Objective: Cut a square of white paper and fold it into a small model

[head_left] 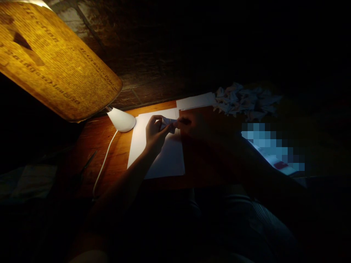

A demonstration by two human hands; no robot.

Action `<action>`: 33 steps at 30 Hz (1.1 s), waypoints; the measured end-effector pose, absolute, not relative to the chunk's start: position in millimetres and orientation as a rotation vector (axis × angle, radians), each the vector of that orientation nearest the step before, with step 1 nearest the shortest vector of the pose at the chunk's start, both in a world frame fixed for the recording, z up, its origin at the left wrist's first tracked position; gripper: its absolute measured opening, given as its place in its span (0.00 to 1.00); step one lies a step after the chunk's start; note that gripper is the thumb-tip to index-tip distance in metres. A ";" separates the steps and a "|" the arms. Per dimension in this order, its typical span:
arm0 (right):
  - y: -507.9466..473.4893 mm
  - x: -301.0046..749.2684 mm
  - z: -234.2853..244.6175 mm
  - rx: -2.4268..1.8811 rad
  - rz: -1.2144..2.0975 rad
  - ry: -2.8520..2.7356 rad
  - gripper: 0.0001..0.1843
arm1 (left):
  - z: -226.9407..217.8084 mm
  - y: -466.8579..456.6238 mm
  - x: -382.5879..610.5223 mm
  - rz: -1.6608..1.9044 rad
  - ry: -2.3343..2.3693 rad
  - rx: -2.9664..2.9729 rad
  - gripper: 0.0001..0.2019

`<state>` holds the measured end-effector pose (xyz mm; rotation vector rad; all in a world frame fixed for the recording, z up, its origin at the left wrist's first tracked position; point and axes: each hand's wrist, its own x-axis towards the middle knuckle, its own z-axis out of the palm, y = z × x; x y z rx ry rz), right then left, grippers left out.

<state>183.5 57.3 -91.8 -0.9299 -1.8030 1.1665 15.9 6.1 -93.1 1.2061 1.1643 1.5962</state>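
A small folded piece of paper (166, 123) is held up over the white sheets, lit by the lamp. My left hand (155, 133) is closed on its left side, fingers bent behind it and thumb in front. At its right edge, my right hand (187, 123) pinches the paper between thumb and fingertips; most of that hand lies in shadow. White paper sheets (161, 160) lie flat on the wooden table beneath both hands.
A lamp with a printed yellow shade (60, 62) and white base (122, 119) stands at left, its cord (105, 157) trailing forward. White paper strips (196, 101) and a heap of folded papers (244, 100) lie behind. A lit screen (274, 151) is at right, a dark thin tool (89, 160) at left.
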 end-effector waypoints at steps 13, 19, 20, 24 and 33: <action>53.8 182.2 -88.1 -0.850 1.150 -1.853 0.10 | -99.0 6.2 11.5 1.561 1.114 1.168 0.24; 57.7 183.8 -87.3 -0.870 1.297 -1.766 0.14 | -97.4 8.7 13.1 1.483 1.109 1.063 0.18; 59.2 183.7 -88.2 -0.885 1.325 -1.741 0.14 | -96.9 8.8 13.8 1.455 1.104 1.044 0.17; 62.8 181.8 -92.3 -0.895 1.320 -1.748 0.14 | -97.4 8.4 14.5 1.395 1.163 1.031 0.18; 56.1 186.3 -83.7 -0.842 1.335 -1.832 0.22 | -87.5 5.6 14.7 1.436 1.193 1.116 0.11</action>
